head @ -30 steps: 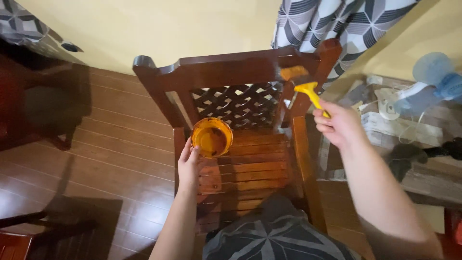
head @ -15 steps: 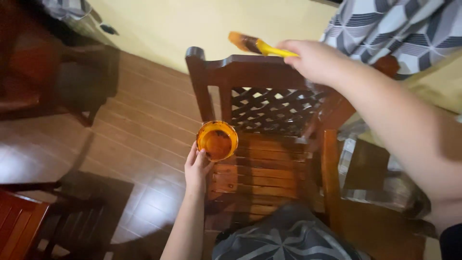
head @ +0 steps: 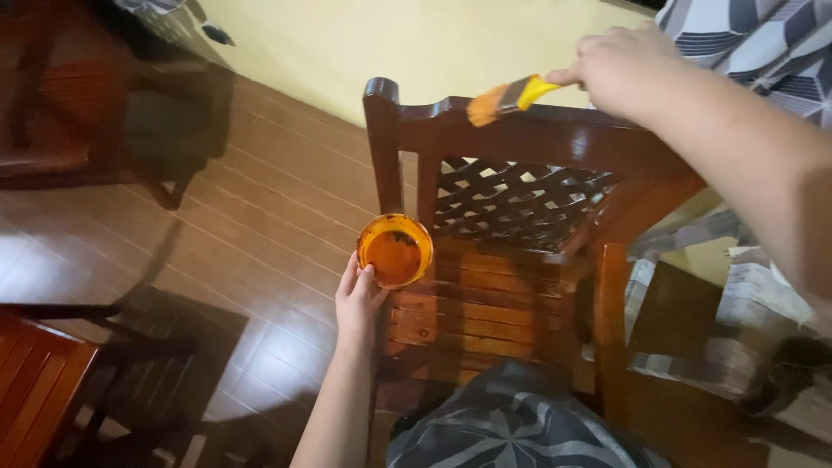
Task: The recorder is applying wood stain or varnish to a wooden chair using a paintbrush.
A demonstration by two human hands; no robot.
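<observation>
**Inspector:** Start at the left. What stands there?

**Assistant:** A red slatted chair (head: 35,381) at the lower left corner, and a dark chair (head: 113,121) further back, both on the brown plank floor (head: 251,234). Neither is touched.

**Inspector:** The left hand?

**Assistant:** The left hand (head: 360,299) holds a small round container (head: 394,250) of orange-brown finish, fingers curled under its near rim. It sits level, just over the left edge of the seat.

**Inspector:** And the piece being coated?

**Assistant:** A dark wooden chair (head: 520,260) with a lattice back and slatted seat, standing against the yellow wall (head: 416,43). Its top rail (head: 555,139) looks glossy and wet.

**Inspector:** The right hand?

**Assistant:** The right hand (head: 620,65) has its fingers closed around the yellow handle of a paintbrush (head: 507,97). The bristles touch the top rail near its left post.

**Inspector:** Recommendation?

**Assistant:** In my judgement, long light strokes along the grain, working toward the post, with the container kept level and close to catch drips. A patterned curtain (head: 763,43) hangs at the far right, near the wet wood.
</observation>
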